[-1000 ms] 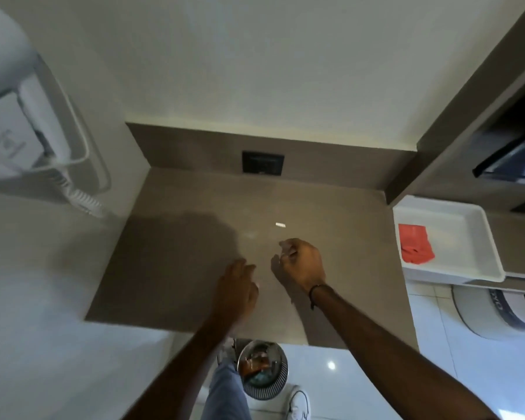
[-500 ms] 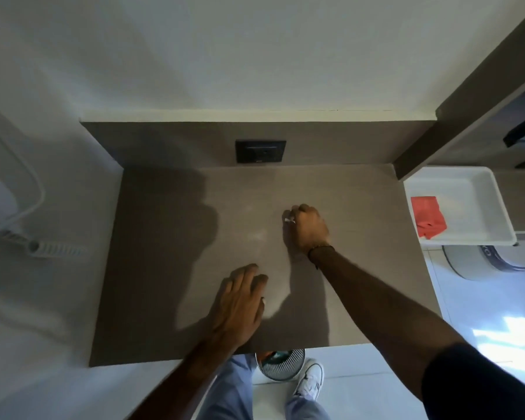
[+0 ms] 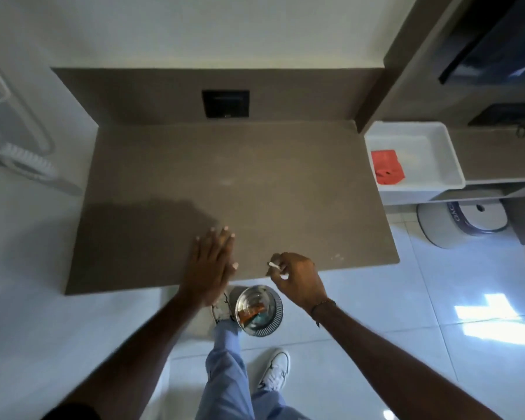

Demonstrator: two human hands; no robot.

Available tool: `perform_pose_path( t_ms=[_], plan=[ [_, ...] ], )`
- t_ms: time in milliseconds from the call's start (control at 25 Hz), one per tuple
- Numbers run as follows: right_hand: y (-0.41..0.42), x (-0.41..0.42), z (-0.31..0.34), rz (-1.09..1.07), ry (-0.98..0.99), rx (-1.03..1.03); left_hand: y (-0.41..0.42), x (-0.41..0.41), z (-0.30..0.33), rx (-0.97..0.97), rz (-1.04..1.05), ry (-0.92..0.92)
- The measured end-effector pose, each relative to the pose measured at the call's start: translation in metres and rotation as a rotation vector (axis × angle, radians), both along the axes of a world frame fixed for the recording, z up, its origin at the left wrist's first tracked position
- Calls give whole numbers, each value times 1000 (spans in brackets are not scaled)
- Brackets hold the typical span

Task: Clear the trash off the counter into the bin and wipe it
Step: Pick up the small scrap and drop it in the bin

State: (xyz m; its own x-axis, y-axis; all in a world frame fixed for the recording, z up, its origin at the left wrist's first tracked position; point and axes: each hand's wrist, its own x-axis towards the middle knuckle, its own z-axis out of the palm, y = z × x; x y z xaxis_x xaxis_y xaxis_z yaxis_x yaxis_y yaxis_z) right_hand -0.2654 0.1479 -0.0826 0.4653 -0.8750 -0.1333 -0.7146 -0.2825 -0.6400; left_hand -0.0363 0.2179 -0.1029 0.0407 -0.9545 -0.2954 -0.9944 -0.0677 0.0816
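1. There is one view only, from a wide-angle camera worn on the person's head; no second view shares the scene.
2. It looks steeply down and forward, almost straight onto the brown desk (image 3: 225,183), with the back wall and its dark socket plate (image 3: 225,103) at the top of the frame.
3. It stands close above: both forearms run in from the bottom edge, and the left hand (image 3: 210,262) and right hand (image 3: 297,278) lie near the desk's front edge.
4. Below that edge the view takes in the floor, the bin (image 3: 273,324) and the person's legs.
5. The wide lens bends straight edges at the sides, where a white tray (image 3: 449,153) sits at right.
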Motion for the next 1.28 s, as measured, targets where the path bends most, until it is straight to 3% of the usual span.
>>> perform_pose_path(
  t_ms=[280,680,880,1080,1280],
  plan=[
    [50,-27,-45,41,179,152,-1,-2,-4,3,20,-35],
    [41,-59,-13,-140,146,35,-2,-5,13,-12,27,46],
    [-8,-62,33,-263,107,-74,-38,-17,28,-7,-44,78],
    [-86,-78,67,-358,202,-209,-123,-51,47,-69,-112,129],
    [-182,-124,78,-429,241,-193,-221,-122,56,-136,-152,170]
  ],
)
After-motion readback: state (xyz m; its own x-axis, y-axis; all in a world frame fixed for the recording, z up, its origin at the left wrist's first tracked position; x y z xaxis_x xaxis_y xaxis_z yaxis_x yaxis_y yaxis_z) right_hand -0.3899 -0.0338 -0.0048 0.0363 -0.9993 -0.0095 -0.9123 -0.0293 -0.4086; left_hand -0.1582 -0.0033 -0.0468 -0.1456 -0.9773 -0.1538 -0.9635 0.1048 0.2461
